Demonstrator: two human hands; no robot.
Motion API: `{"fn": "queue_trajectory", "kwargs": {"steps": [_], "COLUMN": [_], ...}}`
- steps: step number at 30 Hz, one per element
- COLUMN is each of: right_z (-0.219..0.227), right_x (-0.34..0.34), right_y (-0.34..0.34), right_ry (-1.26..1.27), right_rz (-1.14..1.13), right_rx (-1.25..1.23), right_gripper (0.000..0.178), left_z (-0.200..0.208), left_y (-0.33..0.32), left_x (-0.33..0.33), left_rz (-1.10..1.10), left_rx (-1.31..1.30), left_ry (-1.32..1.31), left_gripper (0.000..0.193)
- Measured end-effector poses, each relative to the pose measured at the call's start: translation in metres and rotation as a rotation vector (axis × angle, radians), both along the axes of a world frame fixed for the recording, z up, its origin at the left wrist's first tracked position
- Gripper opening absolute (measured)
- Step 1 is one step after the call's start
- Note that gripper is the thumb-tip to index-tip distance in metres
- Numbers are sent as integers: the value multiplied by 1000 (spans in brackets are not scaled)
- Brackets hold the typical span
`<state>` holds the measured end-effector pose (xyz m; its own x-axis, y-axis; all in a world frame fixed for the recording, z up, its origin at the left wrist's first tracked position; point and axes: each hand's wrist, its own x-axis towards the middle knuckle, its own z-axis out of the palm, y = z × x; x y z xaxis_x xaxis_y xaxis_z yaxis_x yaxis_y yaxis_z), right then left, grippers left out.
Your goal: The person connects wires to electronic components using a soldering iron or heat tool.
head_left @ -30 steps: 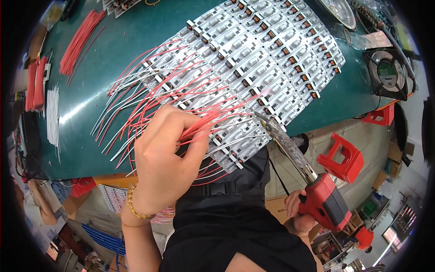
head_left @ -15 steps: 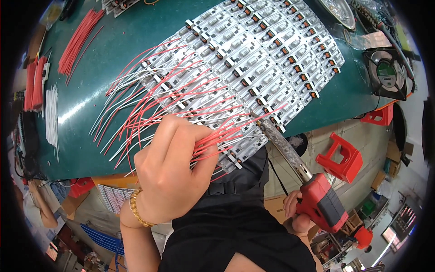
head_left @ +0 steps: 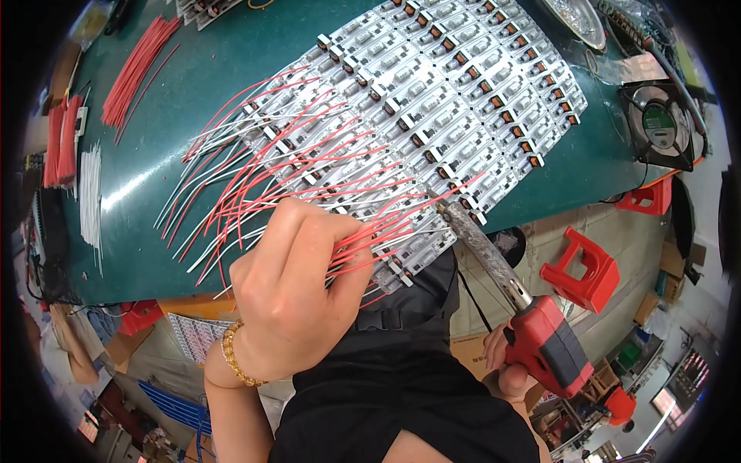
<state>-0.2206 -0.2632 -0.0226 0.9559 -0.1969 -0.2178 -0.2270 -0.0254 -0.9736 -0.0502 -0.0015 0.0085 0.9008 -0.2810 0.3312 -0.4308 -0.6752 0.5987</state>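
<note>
A large panel of small white circuit boards (head_left: 432,100) lies across the green table, with red and white wires fixed along its left side and trailing off it. My left hand (head_left: 297,282) is closed on several red wires (head_left: 378,239) over the panel's near end. In my right hand (head_left: 505,363) is a soldering gun (head_left: 544,343) with a red and black body, gripped by its handle, which is partly hidden. Its long metal barrel points up and left, and the tip is at the panel, close to the far end of one red wire.
Bundles of red wires (head_left: 139,73) and white wires (head_left: 90,197) lie at the table's left. A small fan (head_left: 660,123) and a metal dish (head_left: 575,23) are on the right. Red stools (head_left: 583,270) stand on the floor. At the far left, another person's arm (head_left: 73,351) shows.
The soldering gun's tip has shifted slightly, and the end of the red wire near it has moved a little left. Both hands keep their grip almost in place.
</note>
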Motion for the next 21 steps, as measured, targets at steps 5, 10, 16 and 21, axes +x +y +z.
{"fn": "queue_trajectory", "kwargs": {"steps": [5, 10, 16, 21], "right_z": [-7, -9, -5, -1], "right_x": [-12, -20, -9, -12], "right_y": [-9, 5, -10, -7], "right_ry": [-28, 123, -7, 33], "right_rz": [38, -176, 13, 140], "right_rx": [9, -79, -270, -217], "right_gripper": [27, 15, 15, 29], "left_z": [0, -3, 0, -1], "left_y": [1, 0, -2, -1], "left_x": [1, -3, -1, -2], "left_rz": [2, 14, 16, 16], "left_rx": [-1, 23, 33, 49], "left_ry": [-6, -28, -27, -28], "left_gripper": [25, 25, 25, 25]}}
